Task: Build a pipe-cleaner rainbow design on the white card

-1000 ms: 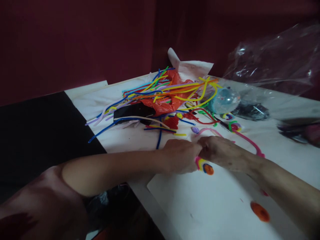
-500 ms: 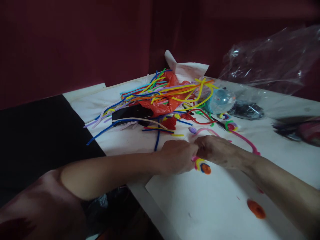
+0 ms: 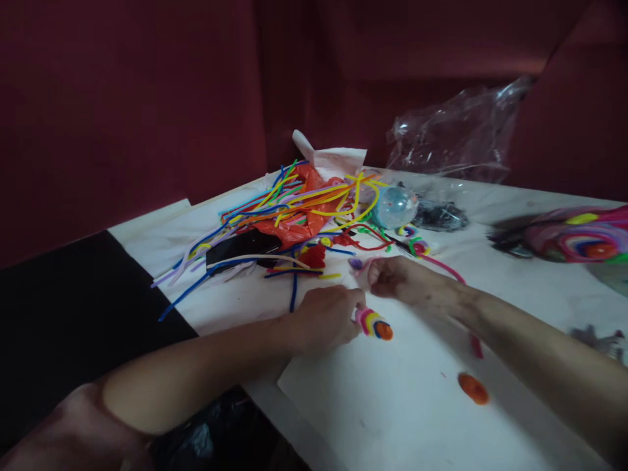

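My left hand (image 3: 331,318) is closed on a coiled pipe cleaner piece, a rolled shape (image 3: 373,324) in pink, yellow and blue with an orange centre, which sticks out past the fingertips above the white paper. Apart from it, a little farther out and to the right, my right hand (image 3: 400,280) has its fingers curled; what they hold, if anything, is hidden. A small purple coil (image 3: 355,263) and a pale pink strand lie beside its fingertips. An orange coil (image 3: 473,388) rests on the paper below my right forearm.
A heap of loose pipe cleaners (image 3: 294,204) covers a red plastic bag and a black object (image 3: 243,250). Behind are a clear rounded container (image 3: 396,207) and clear plastic wrap (image 3: 456,134). A multicoloured coiled piece (image 3: 583,239) lies at right.
My hands, which were together, have separated: the right has moved away from the coiled piece, which stays in my left hand. The view has shifted right, showing more of the multicoloured piece.
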Tool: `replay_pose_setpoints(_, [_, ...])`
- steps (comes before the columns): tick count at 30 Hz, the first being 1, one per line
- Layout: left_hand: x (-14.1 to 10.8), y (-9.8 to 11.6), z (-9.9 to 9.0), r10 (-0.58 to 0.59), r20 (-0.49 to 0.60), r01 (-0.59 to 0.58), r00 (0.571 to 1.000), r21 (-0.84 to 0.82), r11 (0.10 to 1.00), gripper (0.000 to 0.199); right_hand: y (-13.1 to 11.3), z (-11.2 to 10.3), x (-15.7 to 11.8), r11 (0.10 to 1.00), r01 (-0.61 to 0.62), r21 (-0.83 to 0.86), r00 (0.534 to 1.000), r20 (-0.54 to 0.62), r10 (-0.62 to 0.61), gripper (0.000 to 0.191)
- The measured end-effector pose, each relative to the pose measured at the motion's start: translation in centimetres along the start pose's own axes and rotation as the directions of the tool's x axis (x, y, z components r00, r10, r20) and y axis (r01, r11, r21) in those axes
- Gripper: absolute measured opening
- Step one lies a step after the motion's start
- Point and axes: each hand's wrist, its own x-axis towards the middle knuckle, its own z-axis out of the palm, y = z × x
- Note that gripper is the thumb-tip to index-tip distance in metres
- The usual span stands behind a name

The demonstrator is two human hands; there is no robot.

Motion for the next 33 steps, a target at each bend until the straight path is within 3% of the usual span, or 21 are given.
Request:
replay_pose_setpoints(7, [0.3, 0.1, -1.0, 0.017, 0.07, -0.018, 0.997, 0.013, 1.0, 0.029, 0.4, -1.1, -3.5, 0.987, -0.01, 0.16, 0.999, -0.04, 0.017, 0.014])
replay_pose_setpoints(16, [0.6, 0.5, -1.8, 0.025, 0.121, -0.038, 0.992, 0.106, 0.994, 0.03, -0.8, 0.2, -7.8, 0.997, -0.067, -0.041, 0.994, -0.092, 0.063, 0.01])
replay_pose_setpoints(22, [0.7, 0.9, -2.4, 0.061, 0.122, -0.083, 0.991, 0.189, 0.979, 0.028, -1.2, 0.5, -7.0, 0.904, 0.013, -0.427, 0.981, -0.17, -0.094, 0.025])
replay_pose_setpoints(33, [1.1, 1.2, -2.8, 0.081, 0.185, -0.138, 0.979, 0.319, 0.937, 0.03, -1.5, 1.9, -5.5, 0.847, 0.089, -0.525, 0.989, -0.054, -0.137, 0.014])
